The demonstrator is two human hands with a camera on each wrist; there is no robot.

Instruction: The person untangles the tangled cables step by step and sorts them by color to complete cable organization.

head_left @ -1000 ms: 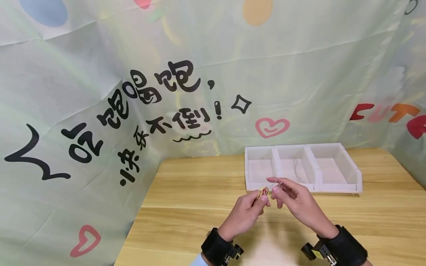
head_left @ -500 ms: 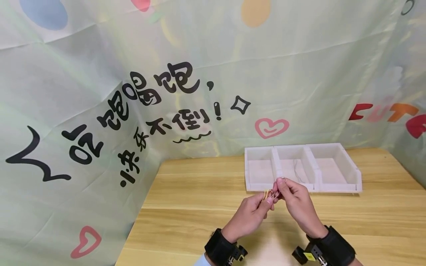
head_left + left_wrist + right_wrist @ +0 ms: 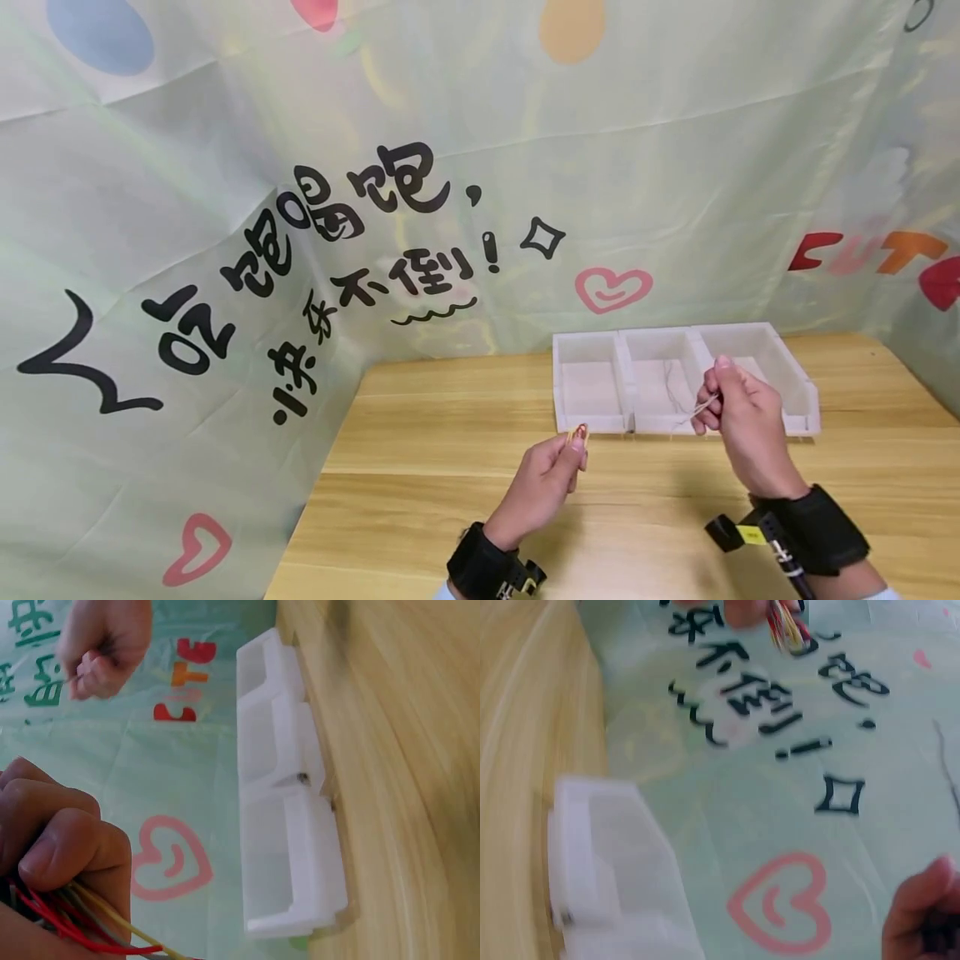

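Note:
My left hand [image 3: 538, 479] pinches a small bundle of thin wires [image 3: 580, 432] between thumb and fingers. Red, yellow and grey strands of it show in the left wrist view, where the fingers [image 3: 64, 844] curl over them. To the right and a bit higher, my right hand [image 3: 750, 433] grips a thin pale grey wire [image 3: 701, 407], whose end sticks out to the left, apart from the bundle. It hovers before the white bin [image 3: 669, 425]. Another thin grey wire [image 3: 670, 385] lies in the bin's middle compartment. In the right wrist view the bundle's ends [image 3: 787, 630] fan out.
The bin has three side-by-side compartments and stands at the back of the wooden table [image 3: 420, 467]. Behind it hangs a printed cloth [image 3: 675, 208], which also encloses the left and right sides. Each wrist wears a black strap [image 3: 813, 529] with a small camera.
My right hand was at the bundle beside the left hand; it has pulled away to the right, carrying the grey wire. The left hand has drawn slightly back to the left, still holding the bundle.

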